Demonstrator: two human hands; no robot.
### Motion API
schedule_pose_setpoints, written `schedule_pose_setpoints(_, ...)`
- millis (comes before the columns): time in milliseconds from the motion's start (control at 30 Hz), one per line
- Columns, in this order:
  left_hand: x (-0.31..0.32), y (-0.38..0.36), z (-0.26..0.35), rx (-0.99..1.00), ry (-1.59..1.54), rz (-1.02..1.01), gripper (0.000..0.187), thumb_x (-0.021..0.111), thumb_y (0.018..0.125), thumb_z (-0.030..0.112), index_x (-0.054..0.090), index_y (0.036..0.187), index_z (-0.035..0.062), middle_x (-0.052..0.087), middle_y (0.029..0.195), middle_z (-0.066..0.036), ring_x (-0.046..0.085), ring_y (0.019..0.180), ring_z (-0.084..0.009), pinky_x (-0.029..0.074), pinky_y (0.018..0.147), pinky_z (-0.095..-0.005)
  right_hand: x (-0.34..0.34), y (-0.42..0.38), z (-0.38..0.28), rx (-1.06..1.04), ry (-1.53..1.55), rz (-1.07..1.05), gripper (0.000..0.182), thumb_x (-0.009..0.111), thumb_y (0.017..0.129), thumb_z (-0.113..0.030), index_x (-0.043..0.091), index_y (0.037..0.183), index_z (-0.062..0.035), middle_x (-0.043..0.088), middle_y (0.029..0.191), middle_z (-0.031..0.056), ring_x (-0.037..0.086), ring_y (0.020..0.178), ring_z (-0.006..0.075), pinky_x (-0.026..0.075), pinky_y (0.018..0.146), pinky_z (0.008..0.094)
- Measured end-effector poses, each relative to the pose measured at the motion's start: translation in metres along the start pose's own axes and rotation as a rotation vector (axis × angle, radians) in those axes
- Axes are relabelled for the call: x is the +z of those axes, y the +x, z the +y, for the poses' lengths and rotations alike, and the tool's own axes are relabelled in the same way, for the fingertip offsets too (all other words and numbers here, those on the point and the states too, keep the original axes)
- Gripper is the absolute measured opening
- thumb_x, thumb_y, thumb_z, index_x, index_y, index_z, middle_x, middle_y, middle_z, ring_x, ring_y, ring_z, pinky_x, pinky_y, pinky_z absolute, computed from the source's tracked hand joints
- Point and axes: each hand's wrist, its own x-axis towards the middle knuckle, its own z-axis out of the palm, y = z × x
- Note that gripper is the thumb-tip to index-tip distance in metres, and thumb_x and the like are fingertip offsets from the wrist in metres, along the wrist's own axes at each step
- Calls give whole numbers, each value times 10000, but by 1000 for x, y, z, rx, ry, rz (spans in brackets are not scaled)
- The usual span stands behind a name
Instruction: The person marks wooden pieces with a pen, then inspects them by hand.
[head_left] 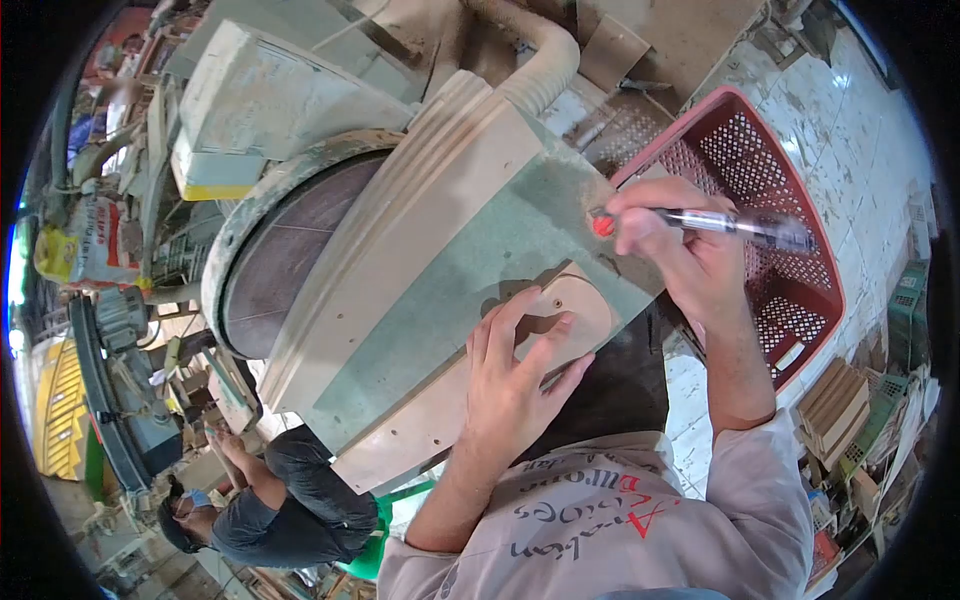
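Note:
My left hand point(515, 375) rests with spread fingers on a pale wooden strip point(390, 440) that has small screws or holes along it. By its fingertips lies the strip's broad, rounded end point(585, 305), with one small hole. The strip sits along the near edge of a green-topped machine table point(490, 235). Above the table's right corner, my right hand point(690, 240) is closed around a slim pen-like tool point(745, 228) with a clear and dark barrel, blurred by motion. A red tip point(602, 225) shows at the fingers' left side.
A large sanding disc point(300, 240) stands upright behind the table, with a dust hose point(545, 65) at the top. A red plastic crate point(835, 250) is at the right, near stacked wood pieces point(835, 405). Another person point(290, 510) sits at lower left.

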Motion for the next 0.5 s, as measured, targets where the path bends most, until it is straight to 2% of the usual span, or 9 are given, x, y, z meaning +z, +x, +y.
schedule_pose_setpoints(33,-5,0,2,-8,26,-46,563,848,613,193,634,1131,145,475,1306,-151,489,1115,-361,407,935,-471,-4,-8,-2,63,115,71,145,608,925,-118,655,963,13,639,802,39,570,648,80,446,574,234)
schedule_pose_setpoints(67,-11,0,4,-14,51,-92,583,844,624,211,622,1159,144,455,1328,-162,463,1163,-389,379,973,-498,-9,-18,-3,138,63,122,172,589,942,-136,649,962,25,637,804,33,573,655,79,438,567,215)
schedule_pose_setpoints(100,-19,-4,7,1,47,-87,583,844,624,211,622,1159,144,455,1328,-162,463,1163,-389,379,973,-498,-14,-27,-3,127,54,130,172,589,942,-136,649,962,25,637,804,33,573,655,79,438,567,215)
schedule_pose_setpoints(167,-41,-22,12,-96,198,-165,609,839,630,235,615,1188,138,416,1366,-174,413,1222,-419,332,1017,-533,-26,-47,-1,154,-3,232,183,571,957,-154,643,987,13,625,750,30,555,637,64,417,549,197)
schedule_pose_setpoints(233,-56,-43,6,-125,256,-196,589,823,647,218,621,1193,126,442,1349,-174,426,1219,-410,325,1029,-527,-38,-69,8,186,9,285,197,554,971,-182,632,995,-2,607,706,20,525,609,37,392,527,181)
schedule_pose_setpoints(333,-60,-61,-4,-252,219,-152,532,798,674,137,647,1184,108,505,1288,-165,477,1193,-365,395,990,-463,-45,-89,17,308,43,479,205,542,980,-213,619,979,-23,593,687,3,487,584,9,361,504,157)
schedule_pose_setpoints(500,-68,-62,-11,-238,248,-80,546,780,697,104,638,1223,136,493,1301,-179,477,1197,-360,410,982,-440,-41,-95,9,251,25,509,198,540,981,-210,619,969,-29,587,665,-3,470,559,9,349,495,159)
